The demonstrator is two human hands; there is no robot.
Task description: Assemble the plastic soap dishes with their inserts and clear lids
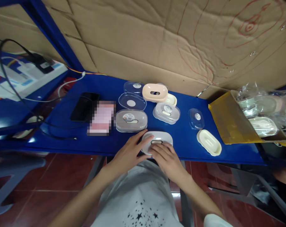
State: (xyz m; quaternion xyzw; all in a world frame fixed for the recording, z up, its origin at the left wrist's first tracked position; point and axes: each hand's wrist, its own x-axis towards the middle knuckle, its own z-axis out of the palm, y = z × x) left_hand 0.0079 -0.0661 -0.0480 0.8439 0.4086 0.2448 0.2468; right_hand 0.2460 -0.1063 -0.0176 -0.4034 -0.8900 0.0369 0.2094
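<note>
A white oval soap dish (163, 136) with a slot in its middle lies at the front edge of the blue table. My left hand (131, 148) grips its left side, thumb across the top and fingers along the rim. My right hand (166, 159) is closed on the dish from the right, its fingers pressed together over the slot. The underside and part of the front rim are hidden by my hands. Just behind stand two lidded soap boxes, one grey-white (138, 126) at the left and one white (172, 116) at the right.
Clear lids (139, 97) and a peach soap dish (146, 94) lie farther back. At the right are another clear lid (192, 119), a cream dish (208, 142) and a carton (221, 126) of wrapped dishes. A phone (82, 107), cables and a power strip (34, 85) occupy the left.
</note>
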